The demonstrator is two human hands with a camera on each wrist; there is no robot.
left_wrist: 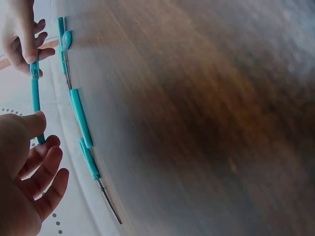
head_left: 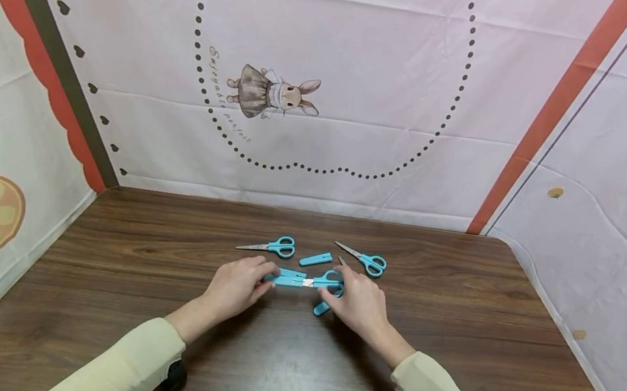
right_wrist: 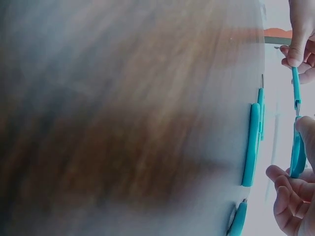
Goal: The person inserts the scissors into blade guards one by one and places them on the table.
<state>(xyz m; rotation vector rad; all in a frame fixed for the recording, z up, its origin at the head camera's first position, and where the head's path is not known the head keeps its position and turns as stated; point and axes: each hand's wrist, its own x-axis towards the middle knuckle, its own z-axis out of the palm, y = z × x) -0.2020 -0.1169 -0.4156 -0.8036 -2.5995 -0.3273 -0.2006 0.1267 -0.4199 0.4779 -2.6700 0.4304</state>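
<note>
In the head view my left hand pinches a light-blue blade cover between thumb and fingers. My right hand grips a pair of blue-handled scissors by the handle loops. The blades point left into the cover's mouth, and a short silver stretch shows between cover and handles. From the left wrist view, cover and scissors form one line held above the table, with the left thumb on the cover's end. Part of the handles is hidden behind the right fingers.
Behind the hands lie uncovered scissors at left, another pair at right, and a loose blade cover between them. A blue piece pokes out below the right hand. A patterned cloth hangs past the table's far edge.
</note>
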